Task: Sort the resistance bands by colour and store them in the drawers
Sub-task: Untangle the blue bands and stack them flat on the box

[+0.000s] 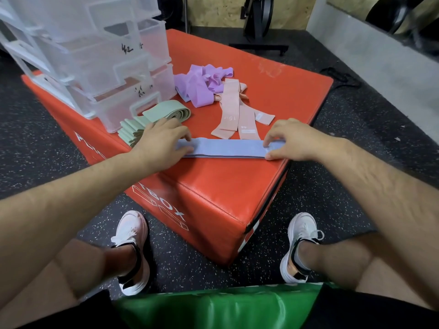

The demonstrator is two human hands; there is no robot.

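Pressing left hand [164, 141], fingers near straight, on left end of flat pale-blue fabric resistance band [225, 149] at near edge of red padded box [261, 96]; pinching right end with right hand [292, 138]. Beyond: folded green bands [147, 124] left, pink bands [232, 108] centre, purple heap [202, 84], clear plastic drawer unit [107, 55] far left.

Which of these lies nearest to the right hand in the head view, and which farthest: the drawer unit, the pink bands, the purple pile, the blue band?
1. blue band: pinched at its end by the right hand.
2. pink bands: just beyond the hand.
3. purple pile: farther back, leftward.
4. drawer unit: far left, at the back.
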